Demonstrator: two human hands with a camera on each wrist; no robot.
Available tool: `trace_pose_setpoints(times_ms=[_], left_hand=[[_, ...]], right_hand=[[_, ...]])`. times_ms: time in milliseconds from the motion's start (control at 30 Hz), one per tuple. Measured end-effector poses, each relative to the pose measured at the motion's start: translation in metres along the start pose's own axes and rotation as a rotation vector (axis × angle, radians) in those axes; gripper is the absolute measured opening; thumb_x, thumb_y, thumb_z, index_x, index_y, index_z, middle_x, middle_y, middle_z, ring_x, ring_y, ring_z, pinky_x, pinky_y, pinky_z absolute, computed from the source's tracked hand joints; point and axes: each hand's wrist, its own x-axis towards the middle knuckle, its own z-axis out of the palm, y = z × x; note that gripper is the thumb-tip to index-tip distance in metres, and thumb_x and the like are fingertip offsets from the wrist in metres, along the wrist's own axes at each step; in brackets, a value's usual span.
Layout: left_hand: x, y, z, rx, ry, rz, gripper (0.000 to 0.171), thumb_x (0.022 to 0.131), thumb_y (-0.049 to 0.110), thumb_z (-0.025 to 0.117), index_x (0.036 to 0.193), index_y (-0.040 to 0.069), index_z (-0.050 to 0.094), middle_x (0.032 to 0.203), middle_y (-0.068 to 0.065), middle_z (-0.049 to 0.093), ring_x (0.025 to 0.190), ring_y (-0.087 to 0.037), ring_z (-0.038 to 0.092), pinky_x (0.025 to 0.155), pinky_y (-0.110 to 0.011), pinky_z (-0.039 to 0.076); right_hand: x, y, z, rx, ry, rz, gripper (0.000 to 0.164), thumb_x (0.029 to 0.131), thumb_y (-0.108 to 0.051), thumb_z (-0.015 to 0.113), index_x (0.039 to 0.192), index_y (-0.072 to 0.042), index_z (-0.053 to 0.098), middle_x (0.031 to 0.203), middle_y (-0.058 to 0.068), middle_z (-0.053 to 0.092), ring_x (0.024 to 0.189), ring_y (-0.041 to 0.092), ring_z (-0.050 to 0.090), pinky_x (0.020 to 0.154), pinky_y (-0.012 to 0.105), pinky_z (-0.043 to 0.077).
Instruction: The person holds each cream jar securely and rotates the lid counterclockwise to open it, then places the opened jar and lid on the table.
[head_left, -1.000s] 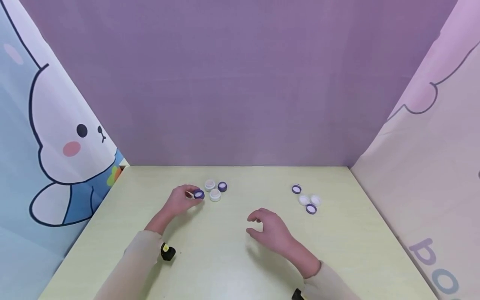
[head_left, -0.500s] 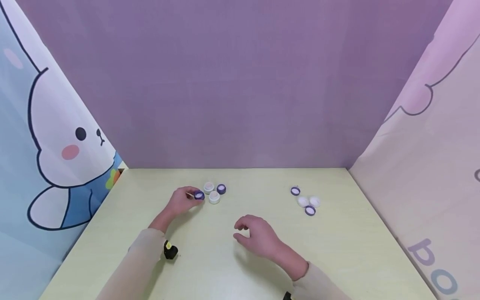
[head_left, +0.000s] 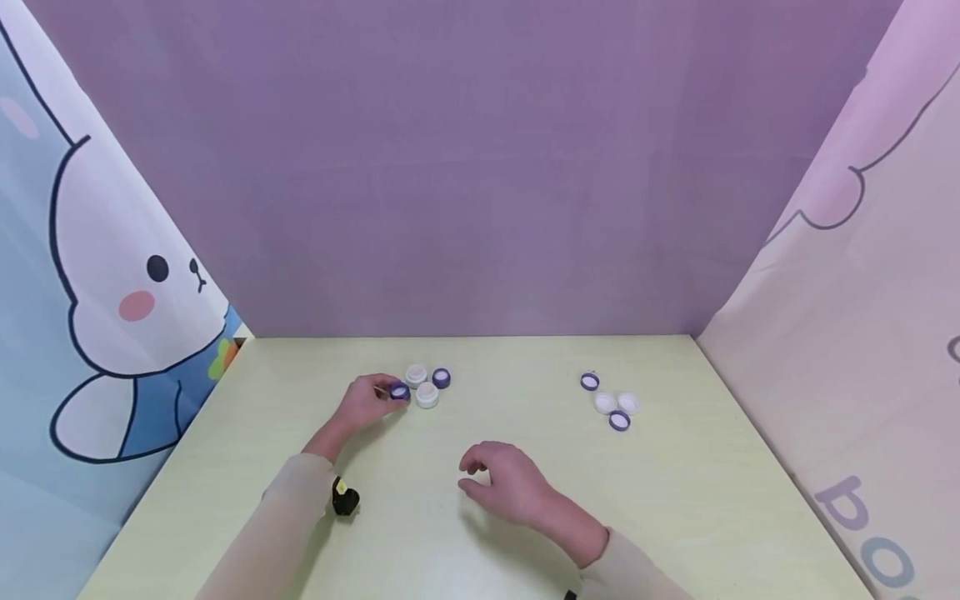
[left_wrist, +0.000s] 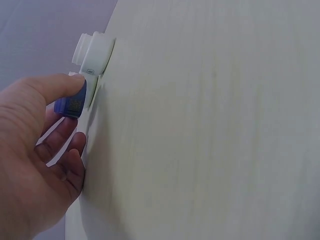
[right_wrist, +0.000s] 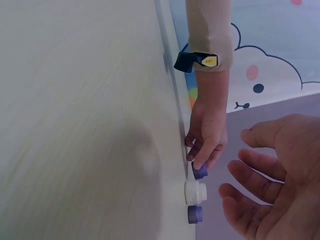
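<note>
My left hand [head_left: 367, 402] pinches a small purple jar [head_left: 400, 392] between thumb and fingers at the left of a jar cluster. In the left wrist view, this jar [left_wrist: 72, 102] shows a dark printed patch on its side. Right beside it are two white jars, one nearer [head_left: 427, 396] and one farther [head_left: 416, 375], with a second purple jar [head_left: 441, 378] to their right. A threaded neck shows on a white jar [left_wrist: 95, 52]. My right hand [head_left: 510, 483] is held over the table's middle, fingers loosely bent, holding nothing.
On the right of the pale table [head_left: 697, 500] lie two purple-rimmed caps, one at the back [head_left: 589, 382] and one nearer [head_left: 619, 421], around two whitish caps [head_left: 604, 403]. A purple wall [head_left: 480, 208] rises along the back edge, with printed cloth at both sides.
My right hand has moved left and toward me. The left hand has brought its purple jar slightly closer to the white jars. The caps on the right stay in place.
</note>
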Motion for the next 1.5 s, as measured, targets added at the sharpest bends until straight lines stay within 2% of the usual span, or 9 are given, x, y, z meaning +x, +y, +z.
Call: trace_pose_setpoints(times_ms=[333,600,900,1167,1500], left_hand=[[0.002,0.001,0.000,0.039,-0.026,-0.025,0.038,0.077,0.017,0.083,0.109,0.001,0.070,0.095,-0.008,0.068,0.084,-0.022,0.059,0.074,-0.035,0.049],[0.004,0.000,0.001,0.068,-0.032,-0.028,0.036,0.077,0.017,0.083,0.108,0.002,0.071,0.093,-0.006,0.067,0.081,-0.021,0.055,0.071,-0.033,0.045],[0.004,0.002,0.003,0.078,-0.073,-0.051,0.037,0.079,0.017,0.081,0.110,0.001,0.069,0.100,-0.008,0.068,0.090,-0.023,0.058,0.082,-0.040,0.048],[0.007,0.008,0.000,0.094,-0.088,-0.050,0.036,0.079,0.017,0.081,0.109,0.002,0.070,0.099,-0.007,0.068,0.090,-0.022,0.058,0.084,-0.041,0.048],[0.007,0.006,-0.001,0.112,-0.099,-0.042,0.042,0.078,0.017,0.082,0.113,0.000,0.067,0.105,-0.011,0.068,0.099,-0.028,0.060,0.091,-0.044,0.047]], right_hand=[[0.000,0.001,0.003,-0.010,-0.036,-0.015,0.014,0.090,-0.022,0.070,0.099,-0.012,0.069,0.092,-0.007,0.065,0.086,0.009,0.061,0.076,0.023,0.049],[-0.003,0.001,0.003,-0.004,-0.039,-0.016,0.014,0.090,-0.022,0.070,0.100,-0.011,0.069,0.092,-0.007,0.066,0.085,0.006,0.060,0.076,0.024,0.049],[-0.005,0.002,0.002,0.014,-0.046,0.002,0.013,0.090,-0.022,0.070,0.099,-0.012,0.069,0.092,-0.008,0.065,0.085,0.005,0.059,0.076,0.024,0.049],[-0.007,0.003,0.000,0.022,-0.047,-0.001,0.014,0.090,-0.021,0.069,0.099,-0.010,0.069,0.092,-0.007,0.065,0.085,0.006,0.059,0.076,0.024,0.050],[-0.015,0.023,-0.007,0.008,-0.028,0.053,0.015,0.090,-0.021,0.068,0.100,-0.010,0.069,0.093,-0.004,0.066,0.085,0.011,0.060,0.075,0.028,0.050]])
